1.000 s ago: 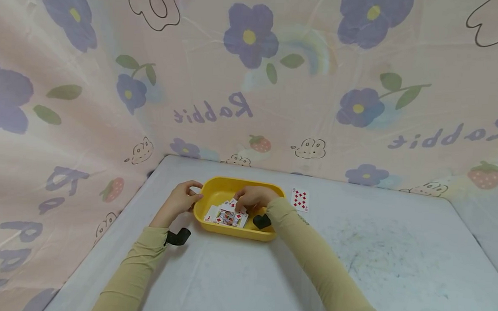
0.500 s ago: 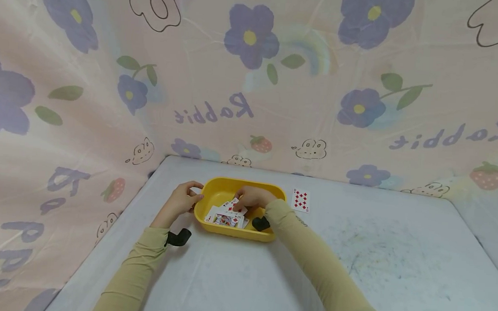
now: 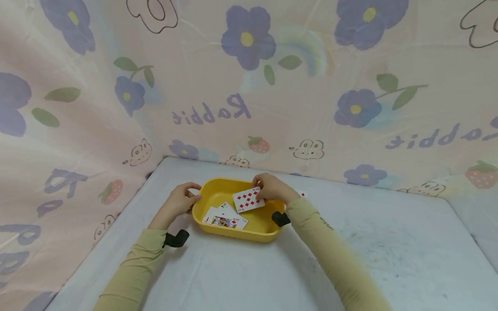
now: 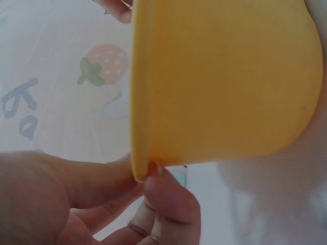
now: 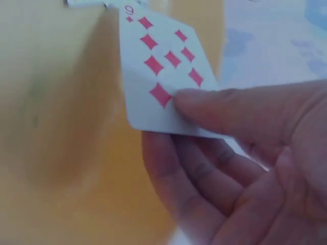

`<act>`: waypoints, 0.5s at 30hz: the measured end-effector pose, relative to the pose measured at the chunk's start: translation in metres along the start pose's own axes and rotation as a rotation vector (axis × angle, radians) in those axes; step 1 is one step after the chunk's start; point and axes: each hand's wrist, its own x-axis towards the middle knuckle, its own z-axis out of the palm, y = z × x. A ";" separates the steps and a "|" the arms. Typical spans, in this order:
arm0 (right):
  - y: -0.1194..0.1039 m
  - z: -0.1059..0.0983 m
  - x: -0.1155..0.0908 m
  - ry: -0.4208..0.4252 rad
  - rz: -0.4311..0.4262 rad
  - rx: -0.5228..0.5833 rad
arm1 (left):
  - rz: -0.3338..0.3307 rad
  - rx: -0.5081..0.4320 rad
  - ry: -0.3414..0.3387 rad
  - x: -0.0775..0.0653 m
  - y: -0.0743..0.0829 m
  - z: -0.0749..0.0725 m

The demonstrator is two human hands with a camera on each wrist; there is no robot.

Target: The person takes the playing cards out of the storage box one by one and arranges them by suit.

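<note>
A yellow plastic basin point(image 3: 236, 234) stands on the white-covered table. My left hand point(image 3: 176, 204) pinches its left rim; in the left wrist view, thumb and finger meet at the edge of the basin wall point(image 4: 230, 81). Over the basin's right half, my right hand point(image 3: 275, 189) holds a nine of diamonds playing card point(image 3: 243, 203). The right wrist view shows the thumb on the face of the card point(image 5: 145, 112), with the fingers behind it. Below, several face-up playing cards point(image 3: 225, 222) overlap in the basin's front left, one a picture card.
Right of the basin, a red diamond card point(image 3: 303, 195) lies on the table, mostly hidden by the right hand and sleeve. The white tabletop point(image 3: 379, 247) has dark smudges at right. A patterned cloth point(image 3: 277, 105) hangs behind and at left.
My right hand has lifted up and to the right from the cards in the basin, now with the nine of diamonds in it. My left hand stays at the rim.
</note>
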 end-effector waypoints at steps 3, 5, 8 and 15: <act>0.007 -0.016 -0.013 0.035 -0.034 0.025 | -0.006 0.001 0.010 0.001 -0.001 -0.001; 0.015 -0.026 -0.021 0.042 -0.043 0.081 | -0.005 0.003 0.010 0.001 -0.002 -0.001; 0.024 -0.038 -0.036 0.034 -0.054 0.199 | -0.010 0.000 0.004 0.001 -0.002 -0.001; 0.047 -0.053 -0.075 0.094 -0.088 0.316 | -0.024 0.003 0.005 0.001 0.001 0.001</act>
